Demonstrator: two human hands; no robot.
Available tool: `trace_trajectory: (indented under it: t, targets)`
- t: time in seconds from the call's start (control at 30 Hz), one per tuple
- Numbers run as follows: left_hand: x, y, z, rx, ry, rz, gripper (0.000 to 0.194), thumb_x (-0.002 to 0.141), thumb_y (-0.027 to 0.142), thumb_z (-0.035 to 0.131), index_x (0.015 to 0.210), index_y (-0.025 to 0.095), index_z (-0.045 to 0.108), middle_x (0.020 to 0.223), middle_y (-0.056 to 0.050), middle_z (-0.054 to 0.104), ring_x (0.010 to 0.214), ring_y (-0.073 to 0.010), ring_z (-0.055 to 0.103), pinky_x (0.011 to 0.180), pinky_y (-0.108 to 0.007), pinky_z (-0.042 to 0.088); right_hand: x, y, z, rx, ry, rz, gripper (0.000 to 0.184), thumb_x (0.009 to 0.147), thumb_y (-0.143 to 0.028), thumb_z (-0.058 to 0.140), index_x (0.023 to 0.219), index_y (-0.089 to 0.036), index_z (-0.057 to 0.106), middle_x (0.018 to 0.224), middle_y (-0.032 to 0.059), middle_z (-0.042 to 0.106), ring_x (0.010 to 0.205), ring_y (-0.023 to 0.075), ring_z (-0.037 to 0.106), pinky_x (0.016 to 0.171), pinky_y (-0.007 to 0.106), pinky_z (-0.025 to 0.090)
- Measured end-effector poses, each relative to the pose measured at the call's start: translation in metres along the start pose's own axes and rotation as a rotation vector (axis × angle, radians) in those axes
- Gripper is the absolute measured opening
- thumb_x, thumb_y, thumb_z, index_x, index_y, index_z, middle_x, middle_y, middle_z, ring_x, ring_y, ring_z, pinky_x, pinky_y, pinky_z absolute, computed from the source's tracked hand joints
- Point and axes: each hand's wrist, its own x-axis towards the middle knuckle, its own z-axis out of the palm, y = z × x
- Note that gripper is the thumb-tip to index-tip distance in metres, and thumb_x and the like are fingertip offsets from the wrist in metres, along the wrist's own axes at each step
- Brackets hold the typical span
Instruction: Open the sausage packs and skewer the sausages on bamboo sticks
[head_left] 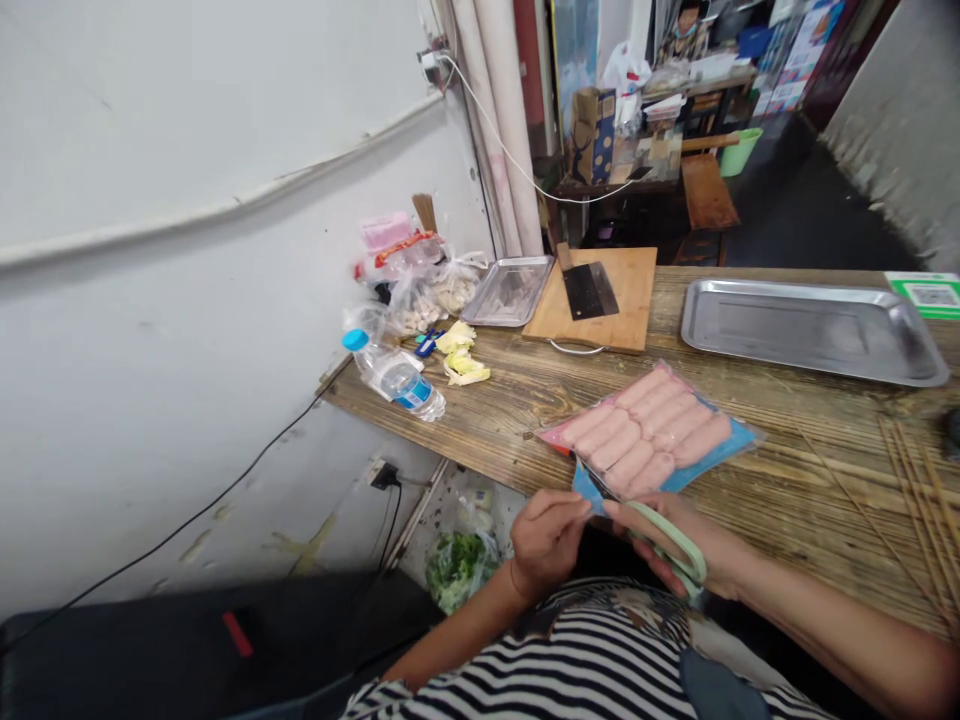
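A clear plastic pack of pink sausages with blue and red edging lies near the table's front edge. My left hand pinches the pack's near blue corner. In my right hand is a pair of scissors with light green handles. The dark blades point up and left and are against the pack close to my left fingers. Whether the blades have cut through the film there I cannot tell.
Beyond the pack lie a wooden cutting board with a cleaver and two metal trays. A water bottle, cabbage leaves and bagged food are at left. Skewers lie at right. A person is in the background.
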Motion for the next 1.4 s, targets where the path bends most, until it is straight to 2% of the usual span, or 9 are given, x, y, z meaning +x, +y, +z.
trace_trajectory:
  t: [0.13,0.27,0.43,0.6,0.73,0.87,1.03,1.2,1.4]
  targets:
    - [0.043,-0.005,-0.005,-0.066,0.021,-0.073,0.008,0.079,0.012,0.063,0.083,0.016,0.068,0.077,-0.005,0.067,0.077,-0.0136,0.063,0.070,-0.025,0.053,-0.007,-0.026,-0.005,0.201,-0.094,-0.007,0.047,0.077,-0.062,0.057,0.082,-0.015,0.055,0.050,-0.0050,0.049,0.030,0.0066,0.042,0.029,0.017,0.032]
    - [0.093,-0.003,0.000,-0.157,-0.018,0.077,0.007,0.080,0.013,0.062,0.083,0.016,0.068,0.080,-0.005,0.067,0.079,-0.0128,0.063,0.071,-0.025,0.053,-0.011,-0.062,-0.004,0.461,-0.306,-0.103,0.043,0.083,-0.059,0.049,0.082,-0.017,0.054,0.058,-0.0012,0.054,0.040,0.0121,0.052,0.041,0.024,0.042]
    - [0.142,-0.013,0.006,-0.173,-0.024,0.145,0.006,0.081,0.018,0.062,0.080,0.016,0.068,0.079,-0.005,0.067,0.078,-0.0134,0.062,0.072,-0.027,0.052,0.001,-0.096,0.005,0.693,-0.176,-0.253,0.033,0.088,-0.050,0.049,0.082,-0.018,0.055,0.064,-0.0004,0.055,0.047,0.0111,0.050,0.044,0.025,0.043]
    - [0.165,-0.061,0.006,-0.537,-0.067,-0.202,0.015,0.075,0.027,0.069,0.073,0.014,0.064,0.080,-0.003,0.064,0.068,-0.0129,0.064,0.067,-0.029,0.054,0.032,-0.119,0.019,0.771,-0.026,-0.247,0.046,0.089,-0.060,0.040,0.073,-0.018,0.050,0.058,-0.0007,0.051,0.049,0.0104,0.049,0.046,0.024,0.046]
    - [0.154,-0.100,0.007,-0.698,-0.009,-0.493,0.024,0.069,0.031,0.074,0.075,0.012,0.060,0.088,-0.003,0.065,0.070,-0.0117,0.065,0.072,-0.029,0.054,0.065,-0.122,0.030,0.745,0.044,-0.248,0.048,0.087,-0.064,0.040,0.073,-0.019,0.047,0.050,-0.0033,0.045,0.042,0.0099,0.046,0.040,0.022,0.043]
    - [0.126,-0.123,0.003,-0.677,0.002,-0.646,0.029,0.067,0.033,0.075,0.075,0.012,0.059,0.079,-0.003,0.067,0.069,-0.0116,0.064,0.073,-0.027,0.052,0.092,-0.109,0.040,0.662,0.116,-0.222,0.045,0.087,-0.061,0.042,0.073,-0.019,0.044,0.044,-0.0053,0.042,0.033,0.0092,0.040,0.032,0.021,0.036]
    - [0.091,-0.139,-0.007,-0.651,0.022,-0.712,0.030,0.067,0.034,0.076,0.075,0.011,0.059,0.079,-0.003,0.066,0.068,-0.0121,0.063,0.072,-0.029,0.052,0.104,-0.092,0.041,0.517,0.170,-0.102,0.038,0.087,-0.054,0.049,0.075,-0.018,0.045,0.041,-0.0071,0.040,0.028,0.0084,0.037,0.027,0.019,0.031]
    - [0.066,-0.141,-0.018,-0.616,-0.024,-0.757,0.030,0.067,0.036,0.075,0.075,0.012,0.059,0.088,-0.004,0.067,0.072,-0.0132,0.064,0.075,-0.032,0.053,0.104,-0.095,0.029,0.387,0.133,0.088,0.039,0.084,-0.053,0.055,0.071,-0.017,0.047,0.042,-0.0034,0.045,0.032,0.0108,0.044,0.032,0.024,0.042]
    - [0.055,-0.135,-0.017,-0.587,-0.025,-0.748,0.029,0.068,0.037,0.074,0.073,0.012,0.060,0.088,-0.006,0.068,0.073,-0.0140,0.065,0.075,-0.031,0.053,0.108,-0.089,0.047,0.300,0.267,-0.057,0.038,0.086,-0.051,0.053,0.068,-0.018,0.045,0.039,-0.0065,0.039,0.029,0.0081,0.038,0.028,0.019,0.036]
